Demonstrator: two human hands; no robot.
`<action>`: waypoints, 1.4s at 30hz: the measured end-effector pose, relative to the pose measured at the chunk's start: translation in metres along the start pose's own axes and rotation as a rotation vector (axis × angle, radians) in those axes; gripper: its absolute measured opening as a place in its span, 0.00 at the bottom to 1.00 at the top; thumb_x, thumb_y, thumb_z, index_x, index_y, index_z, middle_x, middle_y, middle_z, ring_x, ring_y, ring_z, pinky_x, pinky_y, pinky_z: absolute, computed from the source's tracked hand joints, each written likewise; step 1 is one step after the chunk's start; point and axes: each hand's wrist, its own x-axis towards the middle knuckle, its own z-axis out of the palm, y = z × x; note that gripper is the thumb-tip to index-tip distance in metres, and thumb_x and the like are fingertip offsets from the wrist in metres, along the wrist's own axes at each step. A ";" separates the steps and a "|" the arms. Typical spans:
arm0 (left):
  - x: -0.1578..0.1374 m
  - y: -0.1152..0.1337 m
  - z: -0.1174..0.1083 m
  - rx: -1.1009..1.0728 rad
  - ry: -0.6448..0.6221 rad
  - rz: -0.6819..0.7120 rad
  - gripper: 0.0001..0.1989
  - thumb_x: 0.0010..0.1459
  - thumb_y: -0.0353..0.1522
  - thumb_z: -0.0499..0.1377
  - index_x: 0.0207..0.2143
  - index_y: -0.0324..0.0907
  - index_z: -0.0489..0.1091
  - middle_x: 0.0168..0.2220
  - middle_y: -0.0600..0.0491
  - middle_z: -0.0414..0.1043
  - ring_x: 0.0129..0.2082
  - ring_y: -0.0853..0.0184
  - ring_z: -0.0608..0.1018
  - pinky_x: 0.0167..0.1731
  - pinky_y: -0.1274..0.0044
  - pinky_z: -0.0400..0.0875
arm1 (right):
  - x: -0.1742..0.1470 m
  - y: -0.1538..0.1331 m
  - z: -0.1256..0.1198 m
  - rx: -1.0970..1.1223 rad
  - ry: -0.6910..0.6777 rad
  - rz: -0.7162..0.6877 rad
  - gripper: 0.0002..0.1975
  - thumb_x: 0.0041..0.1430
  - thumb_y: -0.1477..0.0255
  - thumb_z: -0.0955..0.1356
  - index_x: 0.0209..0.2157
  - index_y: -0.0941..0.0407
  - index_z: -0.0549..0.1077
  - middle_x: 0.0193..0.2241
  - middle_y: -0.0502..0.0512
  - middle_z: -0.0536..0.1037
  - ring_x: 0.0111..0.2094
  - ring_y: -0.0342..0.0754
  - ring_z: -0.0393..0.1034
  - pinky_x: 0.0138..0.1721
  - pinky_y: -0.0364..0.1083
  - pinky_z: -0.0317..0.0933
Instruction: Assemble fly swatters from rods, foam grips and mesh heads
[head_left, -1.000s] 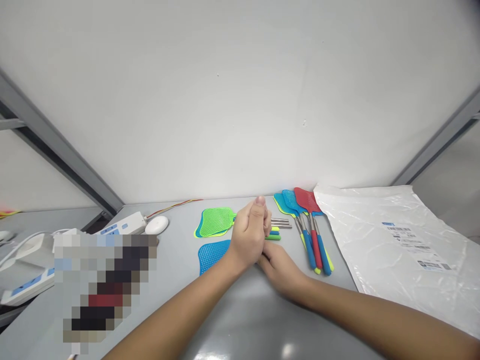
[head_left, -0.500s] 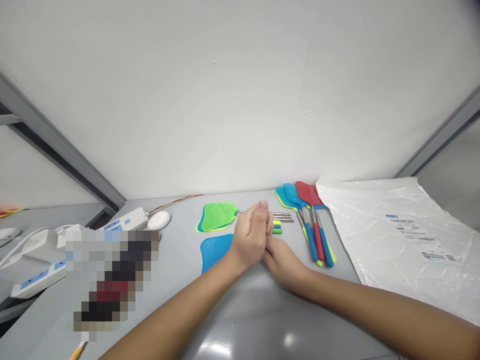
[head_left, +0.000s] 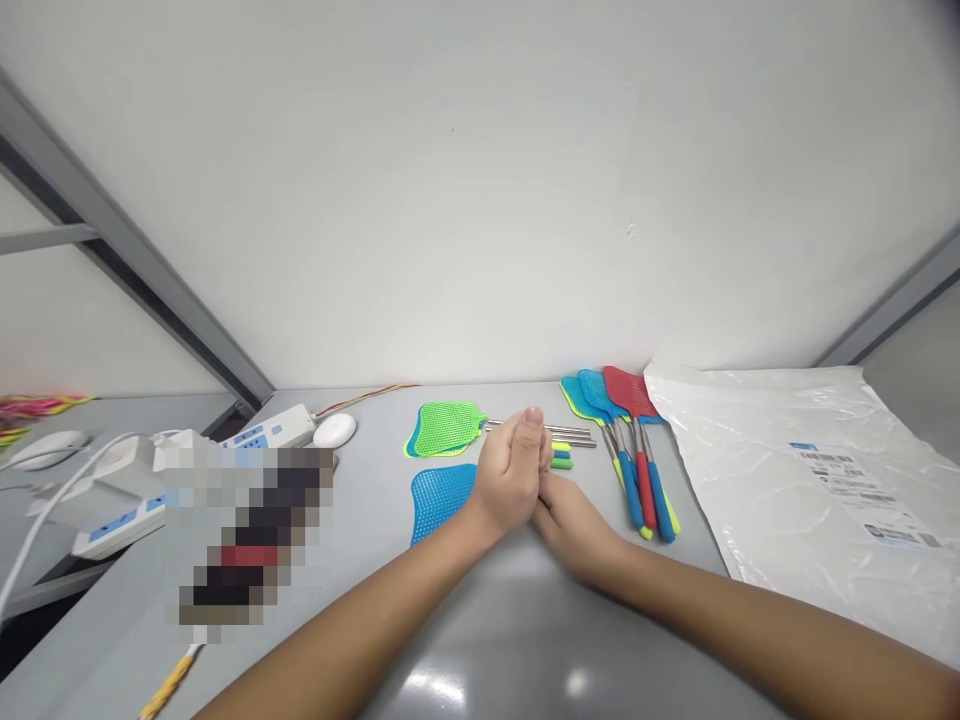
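Observation:
My left hand [head_left: 513, 470] is closed in a fist with the thumb pointing up, just above the middle of the grey table. Against its underside presses my right hand [head_left: 577, 520], its fingers folded and mostly hidden. Whatever the two hands hold, if anything, is out of sight. A blue fly swatter head [head_left: 441, 497] lies left of them, partly covered by my left wrist. Behind it is a stack of loose swatter heads, green on top [head_left: 448, 430]. Metal rods [head_left: 577, 433] and coloured handles [head_left: 561, 456] show just beyond my fingers.
Several whole fly swatters [head_left: 637, 470] lie fanned out on the right, beside a white plastic mailer bag [head_left: 780, 470]. On the left are power strips [head_left: 277, 428], a round white device [head_left: 334, 430] and a pixelated object [head_left: 251, 540] on a cable. A white wall stands behind.
The view has shifted a little to the left, so the things on the table sit farther right. My hands stay clasped in the same pose.

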 end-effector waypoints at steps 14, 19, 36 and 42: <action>0.004 0.040 -0.063 -0.543 0.547 -0.020 0.12 0.56 0.33 0.51 0.23 0.43 0.51 0.19 0.62 0.47 0.17 0.75 0.55 0.31 0.76 0.66 | -0.002 0.002 -0.001 -0.143 -0.062 0.049 0.10 0.66 0.64 0.60 0.34 0.54 0.67 0.28 0.49 0.71 0.30 0.44 0.64 0.32 0.43 0.54; -0.007 0.022 -0.072 -0.646 0.694 -0.131 0.11 0.53 0.31 0.52 0.23 0.42 0.51 0.21 0.61 0.48 0.18 0.75 0.56 0.30 0.76 0.65 | -0.003 -0.004 -0.003 -0.152 -0.106 0.042 0.14 0.65 0.65 0.59 0.27 0.55 0.63 0.23 0.47 0.65 0.26 0.42 0.58 0.28 0.43 0.49; -0.014 0.005 -0.065 -0.632 0.735 -0.306 0.07 0.58 0.31 0.51 0.26 0.42 0.58 0.23 0.56 0.58 0.24 0.70 0.65 0.29 0.76 0.66 | -0.018 -0.006 -0.005 -0.051 0.091 -0.173 0.14 0.65 0.70 0.59 0.24 0.54 0.54 0.21 0.45 0.56 0.23 0.41 0.51 0.26 0.43 0.46; -0.014 0.001 -0.066 -0.596 0.716 -0.322 0.08 0.59 0.32 0.51 0.26 0.42 0.58 0.21 0.56 0.59 0.22 0.70 0.65 0.27 0.76 0.66 | -0.022 -0.009 -0.001 -0.054 0.009 -0.251 0.15 0.65 0.72 0.59 0.24 0.54 0.52 0.21 0.45 0.54 0.23 0.41 0.49 0.25 0.43 0.45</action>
